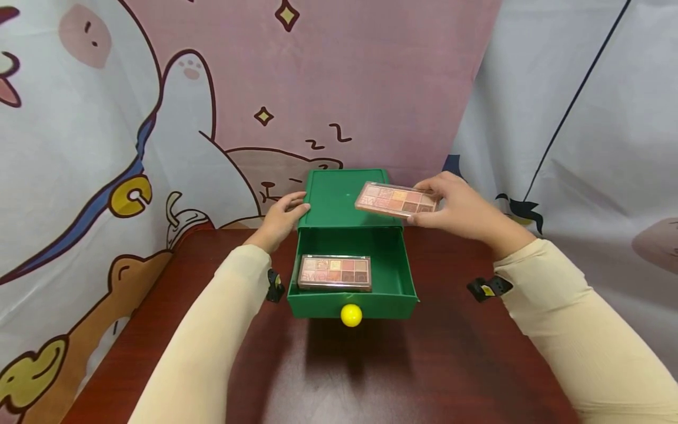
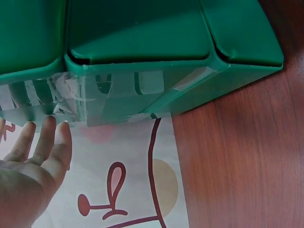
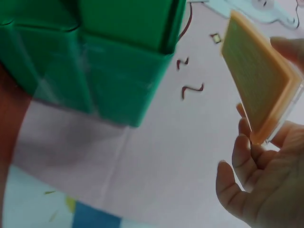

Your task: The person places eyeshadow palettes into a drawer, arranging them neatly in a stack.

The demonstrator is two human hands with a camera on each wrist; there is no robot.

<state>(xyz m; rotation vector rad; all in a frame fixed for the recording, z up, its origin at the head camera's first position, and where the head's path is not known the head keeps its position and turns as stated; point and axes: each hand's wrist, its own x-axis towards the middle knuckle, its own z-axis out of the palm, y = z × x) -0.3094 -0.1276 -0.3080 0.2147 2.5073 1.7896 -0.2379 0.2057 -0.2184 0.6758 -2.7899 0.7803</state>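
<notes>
In the head view my right hand [image 1: 458,206] pinches an eyeshadow palette [image 1: 392,199] by its right end, above the right side of a green drawer box [image 1: 344,197]. The palette's orange underside [image 3: 259,71] faces the right wrist camera. Below it the drawer [image 1: 389,274] is pulled out, with a yellow round knob [image 1: 351,315] on its front. A second eyeshadow palette [image 1: 335,272] lies in the drawer's left part. My left hand [image 1: 281,221] rests its fingertips at the box's left side; in the left wrist view its fingers [image 2: 46,135] are extended by the taped wall.
The box stands on a dark red-brown table [image 1: 455,353]. Close behind hangs a cartoon-printed curtain [image 1: 371,88], which also runs along the left and right sides. Clear tape [image 2: 114,90] covers part of the box's side.
</notes>
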